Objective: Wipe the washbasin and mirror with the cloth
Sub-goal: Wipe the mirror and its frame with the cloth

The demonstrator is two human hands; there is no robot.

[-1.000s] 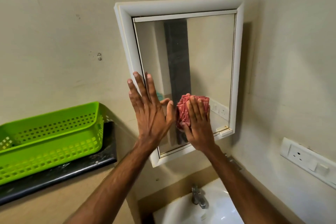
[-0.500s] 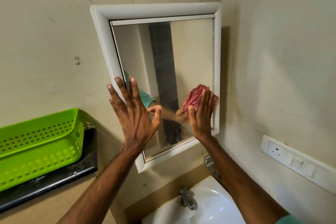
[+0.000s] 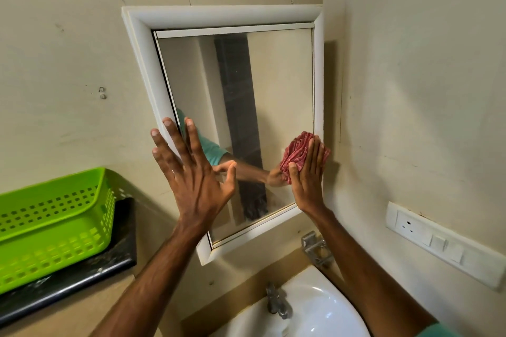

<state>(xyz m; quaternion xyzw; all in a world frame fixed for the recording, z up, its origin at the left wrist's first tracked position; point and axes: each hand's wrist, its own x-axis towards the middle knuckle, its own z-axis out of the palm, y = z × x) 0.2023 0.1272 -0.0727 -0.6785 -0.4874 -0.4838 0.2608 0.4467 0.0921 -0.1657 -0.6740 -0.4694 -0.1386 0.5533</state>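
Mirror-wiping step in hand: pressing red cloth [image 3: 294,150] flat against mirror [image 3: 273,85] at its right edge, near lower right corner, under straight-fingered right grip [image 3: 308,175], left grip [image 3: 194,172] splayed, released, bracing left frame edge; next, probably sweeping across upper glass with even pressure, washbasin [image 3: 323,306] below pending.

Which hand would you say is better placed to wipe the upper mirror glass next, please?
The right hand: it presses the red cloth against the mirror near its right edge. The left hand is spread at the mirror's left side, holding nothing.
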